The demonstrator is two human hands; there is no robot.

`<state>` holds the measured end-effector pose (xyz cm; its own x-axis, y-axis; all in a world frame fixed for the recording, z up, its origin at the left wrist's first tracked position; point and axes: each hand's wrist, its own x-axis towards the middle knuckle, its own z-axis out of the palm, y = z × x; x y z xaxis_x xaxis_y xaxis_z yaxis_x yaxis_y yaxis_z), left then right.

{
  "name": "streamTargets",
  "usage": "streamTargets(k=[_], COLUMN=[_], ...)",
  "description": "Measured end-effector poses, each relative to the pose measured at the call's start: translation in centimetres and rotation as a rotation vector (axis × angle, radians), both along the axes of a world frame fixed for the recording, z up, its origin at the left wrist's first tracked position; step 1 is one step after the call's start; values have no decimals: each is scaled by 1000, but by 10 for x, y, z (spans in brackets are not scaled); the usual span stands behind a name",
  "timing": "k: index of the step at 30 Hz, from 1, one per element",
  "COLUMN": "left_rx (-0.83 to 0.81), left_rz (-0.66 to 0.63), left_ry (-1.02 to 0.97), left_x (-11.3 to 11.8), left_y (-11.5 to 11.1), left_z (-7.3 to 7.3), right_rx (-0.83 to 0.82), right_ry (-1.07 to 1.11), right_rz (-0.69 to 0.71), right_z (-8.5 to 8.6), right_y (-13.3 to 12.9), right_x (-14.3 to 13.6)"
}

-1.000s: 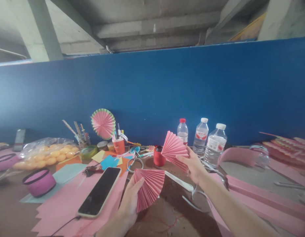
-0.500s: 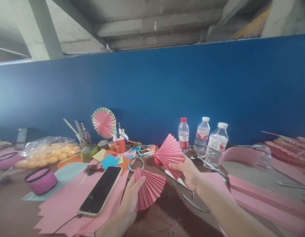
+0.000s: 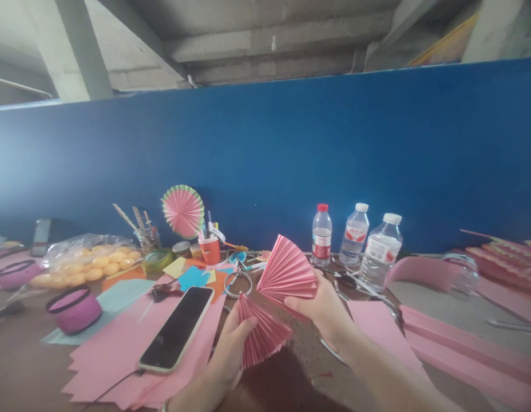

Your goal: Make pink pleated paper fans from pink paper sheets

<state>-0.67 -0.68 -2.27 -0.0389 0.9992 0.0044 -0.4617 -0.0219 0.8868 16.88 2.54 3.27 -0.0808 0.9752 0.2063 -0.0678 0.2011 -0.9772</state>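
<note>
My left hand (image 3: 232, 342) is closed on a pleated pink paper fan (image 3: 264, 333), its thumb pressed over the folds. The folds spread out to the right and downward. A second pleated pink paper fan (image 3: 286, 273) is pinched along its right edge by my right hand (image 3: 325, 309). This one is spread wide, its narrow point facing left. The two fans are close together above the brown table (image 3: 308, 366), the right one higher. Some fingers of both hands are hidden behind the paper.
A phone (image 3: 178, 328) lies on pink paper sheets (image 3: 106, 366) at left. A round green-edged paper fan (image 3: 183, 212) stands by an orange cup (image 3: 209, 250). Several bottles (image 3: 321, 236) stand at the back right. Folded pink paper (image 3: 467, 343) lies far right; yellow balls (image 3: 98, 264) are bagged at left.
My right hand has moved its fan slightly left and turned it, bringing it nearer the other fan. The left fan has tilted a little, and its folds look less flat.
</note>
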Motion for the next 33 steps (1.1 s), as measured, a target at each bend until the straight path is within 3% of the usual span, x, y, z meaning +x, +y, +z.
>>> streamTargets(k=[7, 25, 33], left_rx=[101, 115, 120], left_rz=[-46, -83, -102], left_ry=[62, 49, 73], left_x=[-1, -1, -3], left_y=[-4, -6, -4], left_z=[0, 3, -2], right_rx=[59, 60, 66], right_ry=[-173, -166, -201], right_rz=[-29, 12, -8], right_z=[16, 14, 15], right_y=[-19, -20, -20], right_x=[-8, -7, -7])
